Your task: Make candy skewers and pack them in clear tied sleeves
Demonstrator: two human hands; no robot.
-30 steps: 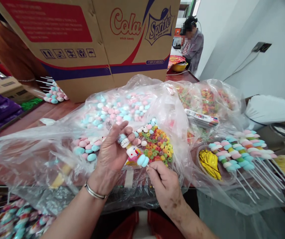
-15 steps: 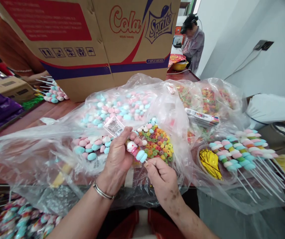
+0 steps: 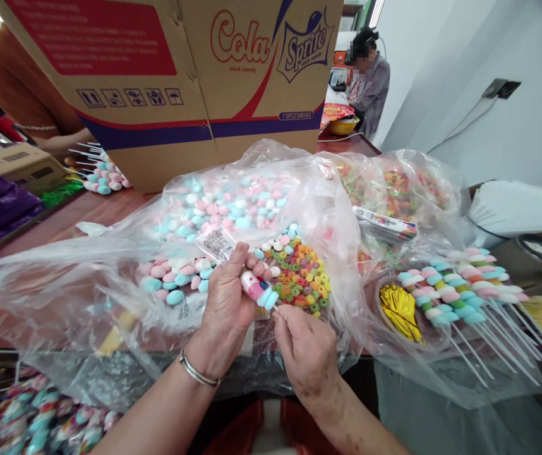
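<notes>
My left hand (image 3: 226,303) is closed around the top of a marshmallow skewer (image 3: 258,289), whose white-and-pink figure piece and blue pieces show below my fingers. My right hand (image 3: 304,351) pinches the thin white stick just beneath the lowest blue piece. Both hands hover over a clear plastic bag (image 3: 110,278) that holds loose pink, blue and white marshmallows (image 3: 180,275) and a heap of coloured ring candies (image 3: 299,272).
A large Cola/Sprite carton (image 3: 180,82) stands behind the bags. Finished skewers (image 3: 460,291) lie to the right beside a tub of gold twist ties (image 3: 398,309). More skewers (image 3: 24,417) lie at lower left. A person (image 3: 370,76) works at the far end.
My left hand has closed over the upper candies and slid them down the stick. The figure piece now sits against the blue pieces. The right hand has kept hold of the stick.
</notes>
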